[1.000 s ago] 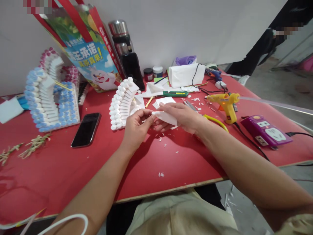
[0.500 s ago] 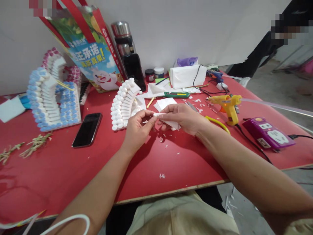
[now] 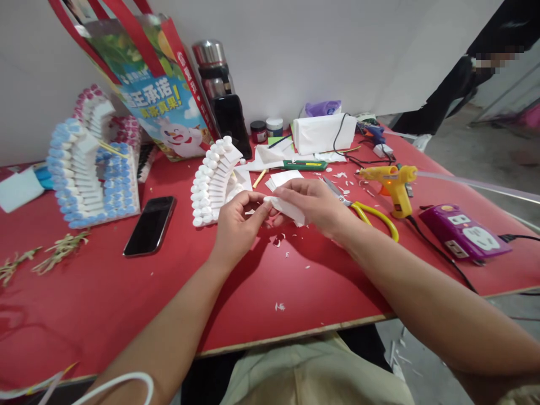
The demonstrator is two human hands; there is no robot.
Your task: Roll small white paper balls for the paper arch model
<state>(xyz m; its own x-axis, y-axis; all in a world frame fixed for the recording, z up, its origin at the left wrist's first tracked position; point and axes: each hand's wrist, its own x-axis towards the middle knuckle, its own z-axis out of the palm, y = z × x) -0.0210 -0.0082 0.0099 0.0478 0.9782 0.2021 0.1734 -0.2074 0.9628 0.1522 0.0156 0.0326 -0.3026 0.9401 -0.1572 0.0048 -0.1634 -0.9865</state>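
A small sheet of white paper (image 3: 290, 210) is held between both hands above the table's middle. My left hand (image 3: 241, 222) pinches its left end, where a small rounded white tip shows between thumb and index finger. My right hand (image 3: 314, 205) grips the paper from above with thumb and fingers, and part of the sheet hangs below them. Just left of my hands stands a curved white model (image 3: 214, 180) with rows of rounded white ends. Behind my right hand lies a small stack of white paper pieces (image 3: 284, 178). White scraps (image 3: 278, 242) are scattered under the hands.
Right of my hands lie yellow-handled scissors (image 3: 375, 216), a yellow glue gun (image 3: 394, 183) and a purple power socket (image 3: 464, 232). A green utility knife (image 3: 304, 165) lies behind. Leftward are a phone (image 3: 151, 225) and a blue-and-white model (image 3: 90, 180). A shopping bag (image 3: 169, 107) stands behind.
My right hand has shifted slightly right and down, uncovering more of the scissors. The paper has turned a little and shows more of its face. My left hand keeps its pinch.
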